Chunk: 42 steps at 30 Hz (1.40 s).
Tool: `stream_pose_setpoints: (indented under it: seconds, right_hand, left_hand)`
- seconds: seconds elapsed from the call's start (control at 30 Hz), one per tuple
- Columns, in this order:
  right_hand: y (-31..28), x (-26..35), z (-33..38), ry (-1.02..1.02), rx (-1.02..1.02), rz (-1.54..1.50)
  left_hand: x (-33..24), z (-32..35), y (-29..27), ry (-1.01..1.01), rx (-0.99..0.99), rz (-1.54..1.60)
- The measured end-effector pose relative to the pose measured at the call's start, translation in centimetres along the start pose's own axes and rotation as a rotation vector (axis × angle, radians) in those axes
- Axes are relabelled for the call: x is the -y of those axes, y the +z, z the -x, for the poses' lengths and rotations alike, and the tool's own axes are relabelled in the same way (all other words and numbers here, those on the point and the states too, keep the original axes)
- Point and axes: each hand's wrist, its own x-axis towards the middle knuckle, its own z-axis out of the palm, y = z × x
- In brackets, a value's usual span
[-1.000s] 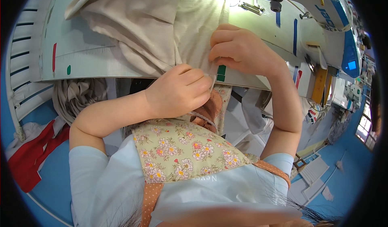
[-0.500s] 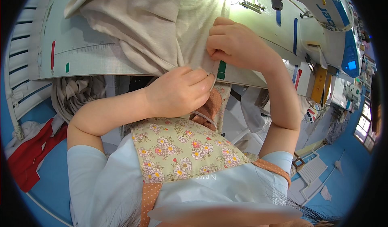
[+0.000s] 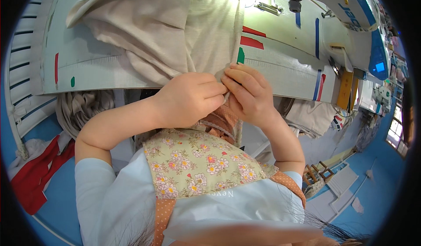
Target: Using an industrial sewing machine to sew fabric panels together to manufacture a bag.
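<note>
A large piece of beige cloth (image 3: pixel 175 31) lies bunched on the white sewing table (image 3: pixel 280 66) and hangs over its near edge. My left hand (image 3: pixel 188 99) pinches the cloth's lower edge at the table's front, fingers curled tight. My right hand (image 3: pixel 247 92) grips the same edge right beside it, the fingertips of both hands touching. The sewing machine (image 3: pixel 346 14), white with blue parts, stands at the far right, its needle area above the cloth's top.
Coloured tape marks (image 3: pixel 252 40) sit on the table by the cloth. More beige fabric (image 3: pixel 81 110) hangs under the table at left. Red cloth (image 3: pixel 39 171) lies on the blue floor. A white slatted rack (image 3: pixel 22 70) stands at far left.
My right hand has come down from the tabletop to the table's front edge and now meets my left hand on the cloth's edge. The left hand stayed about where it was.
</note>
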Motion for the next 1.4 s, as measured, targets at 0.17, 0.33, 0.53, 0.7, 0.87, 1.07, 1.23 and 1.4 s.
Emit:
stream_pose_setpoints:
  seconds: [0.17, 0.33, 0.53, 0.7, 0.87, 1.07, 1.23, 1.4]
  right_hand:
    - [0.8, 0.6, 0.7, 0.032, -0.074, 0.031]
    - [1.7, 1.7, 0.5, 0.091, -0.132, 0.061]
    - [2.6, 2.6, 1.0, 0.178, -0.226, 0.075]
    - [2.3, 2.1, 0.7, 0.121, -0.221, 0.064]
    - [1.2, 1.7, -0.1, 0.049, -0.174, 0.032]
    - [1.0, 1.3, -0.2, 0.027, -0.159, 0.004]
    - [0.6, 1.6, -0.4, 0.062, -0.133, -0.042]
    - [0.6, 1.0, -0.1, 0.019, -0.121, -0.033]
  left_hand:
    - [0.4, -0.3, -0.8, -0.031, 0.014, 0.095]
    - [1.0, -0.5, -1.9, -0.056, 0.060, 0.169]
    - [0.6, -0.6, -1.3, 0.024, 0.050, 0.068]
    - [1.1, -1.3, -2.7, 0.002, 0.074, 0.154]
    - [3.9, -3.8, -3.5, -0.152, 0.008, 0.068]
    - [6.8, -6.6, -2.6, -0.337, 0.087, -0.432]
    - [8.2, -7.0, -2.3, -0.136, 0.011, -0.588]
    - [7.8, -5.6, -2.5, 0.022, 0.085, -0.528]
